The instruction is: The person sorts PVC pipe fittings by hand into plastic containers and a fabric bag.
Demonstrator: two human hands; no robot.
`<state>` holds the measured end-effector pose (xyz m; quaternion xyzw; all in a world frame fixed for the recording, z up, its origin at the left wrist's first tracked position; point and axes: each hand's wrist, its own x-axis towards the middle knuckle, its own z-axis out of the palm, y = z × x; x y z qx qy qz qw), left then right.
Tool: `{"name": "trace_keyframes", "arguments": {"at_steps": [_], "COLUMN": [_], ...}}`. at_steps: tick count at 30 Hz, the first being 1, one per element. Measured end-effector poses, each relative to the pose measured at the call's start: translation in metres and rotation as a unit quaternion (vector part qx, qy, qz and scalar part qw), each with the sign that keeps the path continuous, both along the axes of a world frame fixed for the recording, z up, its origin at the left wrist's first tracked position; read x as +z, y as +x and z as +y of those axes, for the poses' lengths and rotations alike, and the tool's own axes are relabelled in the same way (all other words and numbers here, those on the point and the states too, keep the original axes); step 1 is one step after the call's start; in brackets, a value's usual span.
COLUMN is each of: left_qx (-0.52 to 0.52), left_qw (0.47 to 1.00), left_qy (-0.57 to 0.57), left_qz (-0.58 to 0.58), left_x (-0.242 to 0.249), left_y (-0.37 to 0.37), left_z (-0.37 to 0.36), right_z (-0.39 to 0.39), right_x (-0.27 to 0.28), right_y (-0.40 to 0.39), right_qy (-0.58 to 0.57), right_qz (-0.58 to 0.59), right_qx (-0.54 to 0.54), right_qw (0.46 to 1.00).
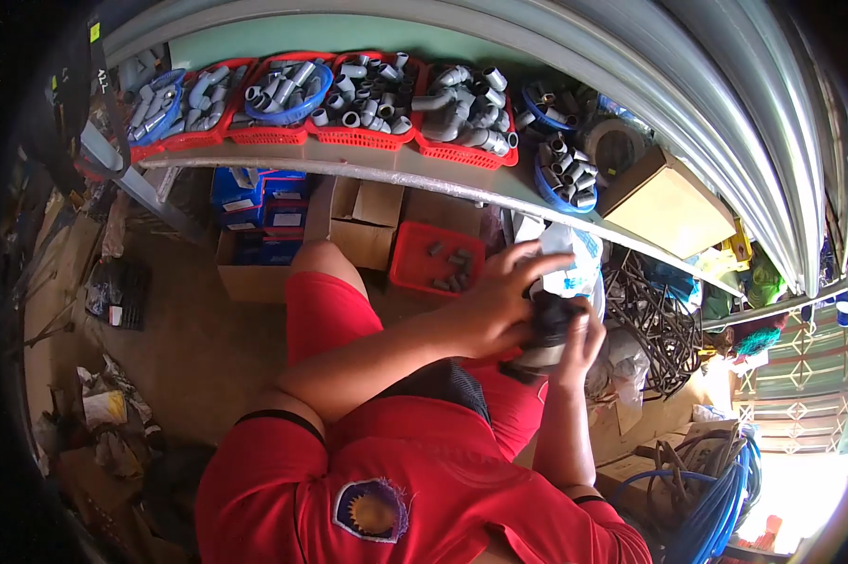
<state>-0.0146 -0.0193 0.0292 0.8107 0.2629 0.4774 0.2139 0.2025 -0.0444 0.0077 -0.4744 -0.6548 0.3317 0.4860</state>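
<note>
Both my hands meet over my lap, around a dark round object (552, 322) with a pale band along its lower side. Motion blur hides its exact kind. My left hand (506, 293) reaches across from the left, its fingers curled over the top and near side of the object, with one finger stretched out. On the far side, my right hand (582, 346) grips it between thumb and fingers. A white plastic bag with blue print (582, 261) lies just behind the hands.
Red baskets (363, 139) and blue baskets (567, 199) of grey pipe fittings line the shelf ahead. Under it are a red tray (407, 254) with several fittings, and cardboard boxes (363, 228). Long grey pipes (715, 85) run overhead; coiled blue hose (724, 503) lies right.
</note>
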Motion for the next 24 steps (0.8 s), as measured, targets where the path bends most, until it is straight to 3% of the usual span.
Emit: {"name": "trace_keyframes", "arguments": {"at_steps": [2,4,6,7,8,9,10,11,12,13,15,18,20,21,22,23,24], "left_qx": [-0.019,0.009,0.003,0.029,0.024,0.021,0.019,0.025,0.030,0.034,0.023,0.051,0.044,0.040,0.036,0.026,0.041], "left_qw": [0.999,0.998,0.996,0.997,0.995,0.984,0.964,0.957,0.965,0.973,0.976,0.990,0.985,0.982,0.980,0.965,0.960], "left_qy": [0.038,0.064,0.085,0.062,-0.011,-0.083,-0.156,-0.184,-0.165,-0.146,-0.137,-0.094,-0.122,-0.133,-0.144,-0.195,-0.195], "left_qz": [-0.007,-0.001,-0.002,-0.036,-0.096,-0.156,-0.215,-0.224,-0.201,-0.177,-0.166,-0.091,-0.114,-0.124,-0.134,-0.171,-0.196], "left_x": [0.007,0.008,0.004,0.009,0.003,-0.007,-0.012,-0.006,-0.008,-0.013,-0.028,-0.026,-0.016,-0.013,-0.013,-0.016,-0.020], "left_y": [0.006,0.008,0.006,0.006,0.009,0.013,0.014,0.009,0.009,0.011,0.021,0.022,0.022,0.023,0.023,0.023,0.024], "left_z": [-0.008,-0.012,-0.012,-0.016,-0.016,-0.014,-0.012,-0.010,-0.009,-0.008,-0.004,-0.010,-0.016,-0.015,-0.013,-0.009,-0.004], "right_z": [0.007,0.018,0.040,0.056,0.071,0.064,0.049,0.035,0.024,0.013,0.004,0.008,0.013,0.017,0.023,0.032,0.034], "right_x": [-0.025,-0.021,-0.034,-0.032,-0.033,-0.042,-0.022,-0.003,0.010,0.023,0.013,0.009,-0.007,-0.014,-0.021,-0.034,-0.045], "right_y": [-0.003,0.007,0.036,0.022,0.026,0.026,0.003,-0.021,-0.033,-0.045,-0.054,-0.038,-0.034,-0.035,-0.036,-0.036,-0.035], "right_qy": [-0.125,-0.160,-0.241,-0.122,-0.115,-0.099,-0.059,-0.050,-0.022,0.013,0.047,0.027,-0.020,-0.084,-0.141,-0.082,-0.055], "right_qz": [0.304,0.537,0.621,0.569,0.564,0.516,0.365,0.193,0.105,0.022,0.136,0.090,0.219,0.418,0.595,0.617,0.529], "right_qx": [-0.106,0.016,0.172,0.393,0.436,0.179,0.053,-0.088,-0.061,-0.037,-0.017,-0.075,-0.061,0.015,0.089,0.176,0.081], "right_qw": [0.939,0.828,0.725,0.712,0.692,0.831,0.928,0.976,0.992,0.999,0.989,0.993,0.974,0.904,0.786,0.762,0.843]}}
